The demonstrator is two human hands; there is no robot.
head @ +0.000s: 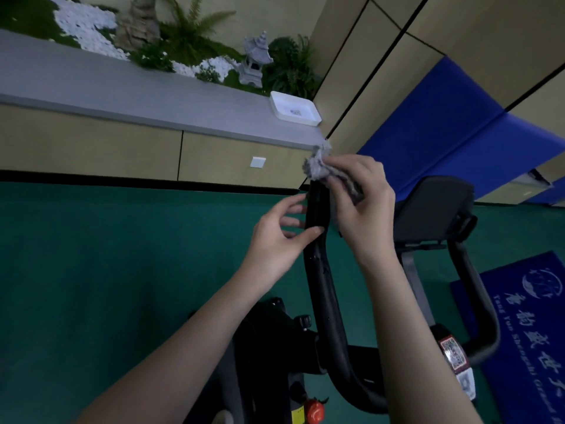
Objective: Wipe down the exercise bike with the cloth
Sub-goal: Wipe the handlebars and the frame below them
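Note:
The black exercise bike (328, 304) stands below me, its left handlebar horn rising to the middle of the view. My right hand (363, 206) grips a crumpled grey cloth (321, 168) and holds it against the tip of that horn. My left hand (281, 237) is beside the horn just below the cloth, with its thumb on the front of the bar and its fingers curled toward the bar's far side. The right horn and the dark console (434, 206) sit further right.
A red knob (315, 411) sits low on the bike frame. A grey ledge (122, 96) with a white tray (295, 109), plants and a stone lantern runs behind. Green floor lies to the left, blue mats (452, 133) and a blue printed rug (532, 316) to the right.

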